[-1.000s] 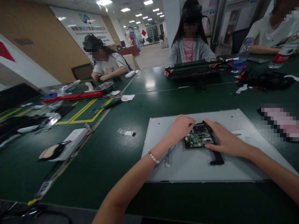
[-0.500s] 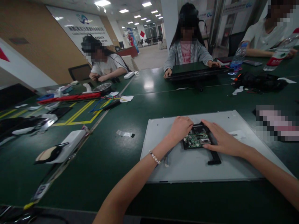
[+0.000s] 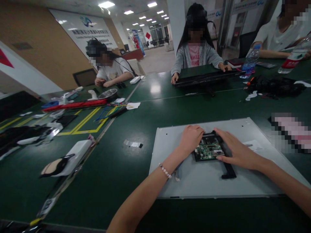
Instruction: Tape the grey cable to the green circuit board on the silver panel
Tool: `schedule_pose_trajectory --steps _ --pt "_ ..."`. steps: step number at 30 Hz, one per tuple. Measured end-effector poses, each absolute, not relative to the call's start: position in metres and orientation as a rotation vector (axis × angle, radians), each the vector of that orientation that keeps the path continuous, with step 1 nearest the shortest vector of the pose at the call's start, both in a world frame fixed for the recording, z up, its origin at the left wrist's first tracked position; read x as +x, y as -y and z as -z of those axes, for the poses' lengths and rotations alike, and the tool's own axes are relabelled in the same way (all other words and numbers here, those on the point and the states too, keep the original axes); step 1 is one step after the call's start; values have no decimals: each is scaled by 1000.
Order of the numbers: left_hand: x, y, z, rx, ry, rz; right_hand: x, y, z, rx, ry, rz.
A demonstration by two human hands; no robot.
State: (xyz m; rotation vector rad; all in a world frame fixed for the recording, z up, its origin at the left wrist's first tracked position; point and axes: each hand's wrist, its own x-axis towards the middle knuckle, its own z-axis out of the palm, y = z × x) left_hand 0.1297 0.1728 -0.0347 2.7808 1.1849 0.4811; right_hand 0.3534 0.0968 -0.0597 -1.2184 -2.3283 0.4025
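A green circuit board (image 3: 206, 150) sits in a black plastic frame (image 3: 199, 159), on a pale grey flat panel (image 3: 194, 186). My left hand (image 3: 191, 137) is closed at the frame's upper left edge, its fingertips partly hidden. Along the right side lies my right hand (image 3: 239, 151), with the thumb at the board's lower right corner and the fingers over the far right corner, gripping the frame between them. A black L-shaped arm (image 3: 228, 173) extends from under my right hand toward me. Beside my left wrist a short thin cable (image 3: 177, 175) rests on the panel.
A clear strip (image 3: 133, 143) lies left of the panel on the green table (image 3: 116, 184). Farther left are a white box (image 3: 79, 152) and loose wires (image 3: 114, 111). Across the table, a person holds a black flat panel (image 3: 209, 78). Bottles (image 3: 251, 61) stand at the right.
The whole view has shifted slightly, so things sit a little lower and farther right. Both hands keep nearly the same hold on the frame.
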Motion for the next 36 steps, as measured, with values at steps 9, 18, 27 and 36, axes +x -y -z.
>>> schedule_pose_trajectory --steps 9,18,27,36 --pt "133 -150 8 2292 -1022 -784 358 -91 49 -1236 1881 -403" --pt "140 -102 11 2138 -1039 -937 337 -81 41 -950 1913 -285" --pt "140 -104 13 2294 -1136 -954 342 -85 45 -1038 1889 -264" --pt "88 -121 14 2295 -1206 -498 355 -92 58 -1267 1756 -227"
